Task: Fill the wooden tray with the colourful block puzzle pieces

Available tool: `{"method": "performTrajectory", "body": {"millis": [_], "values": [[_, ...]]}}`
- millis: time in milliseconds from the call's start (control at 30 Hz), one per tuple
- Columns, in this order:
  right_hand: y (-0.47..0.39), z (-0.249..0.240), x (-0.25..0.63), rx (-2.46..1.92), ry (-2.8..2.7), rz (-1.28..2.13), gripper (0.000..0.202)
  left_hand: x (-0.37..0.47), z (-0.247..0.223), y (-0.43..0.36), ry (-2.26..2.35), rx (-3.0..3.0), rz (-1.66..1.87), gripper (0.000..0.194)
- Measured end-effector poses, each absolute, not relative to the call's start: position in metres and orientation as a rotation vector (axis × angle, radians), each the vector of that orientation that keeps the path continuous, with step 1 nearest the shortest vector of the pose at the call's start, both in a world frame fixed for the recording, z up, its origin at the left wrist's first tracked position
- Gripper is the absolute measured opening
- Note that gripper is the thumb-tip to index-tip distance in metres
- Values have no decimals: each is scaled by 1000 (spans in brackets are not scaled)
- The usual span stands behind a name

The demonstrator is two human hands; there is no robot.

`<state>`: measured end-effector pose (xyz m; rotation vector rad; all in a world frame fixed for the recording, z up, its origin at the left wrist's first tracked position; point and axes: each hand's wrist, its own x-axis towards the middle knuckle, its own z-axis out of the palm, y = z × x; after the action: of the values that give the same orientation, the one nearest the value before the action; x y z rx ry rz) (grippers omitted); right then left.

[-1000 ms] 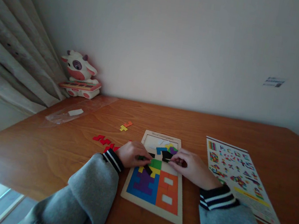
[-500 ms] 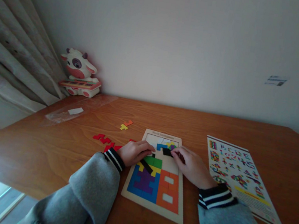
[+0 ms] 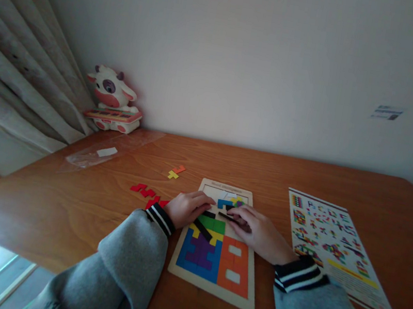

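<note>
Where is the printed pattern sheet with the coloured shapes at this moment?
The pattern sheet lies flat on the wooden table, right of the puzzle board and just beyond the right hand.

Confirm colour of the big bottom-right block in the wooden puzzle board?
Orange, in the wooden puzzle board; head view.

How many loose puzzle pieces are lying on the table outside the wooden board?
About 5: a yellow piece and an orange piece lie together beyond the board; roughly three red pieces sit left of the left hand, which may hide more.
</note>
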<state>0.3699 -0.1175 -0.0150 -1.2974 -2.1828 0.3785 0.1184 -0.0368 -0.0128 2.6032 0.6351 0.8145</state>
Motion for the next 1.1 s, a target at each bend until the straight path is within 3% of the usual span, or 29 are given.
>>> {"method": "performTrajectory", "body": {"millis": [467, 867, 1100], "values": [[-117, -14, 366, -1344, -2166, 422, 17, 120, -13, -37, 642, 2628, 789, 23], [-109, -18, 369, -1440, -1986, 166, 18, 116, -16, -26, 1021, 2516, 1074, 15], [-80, -13, 370, -1530, -2009, 28, 19, 119, -20, -26, 887, 2518, 1074, 18]]}}
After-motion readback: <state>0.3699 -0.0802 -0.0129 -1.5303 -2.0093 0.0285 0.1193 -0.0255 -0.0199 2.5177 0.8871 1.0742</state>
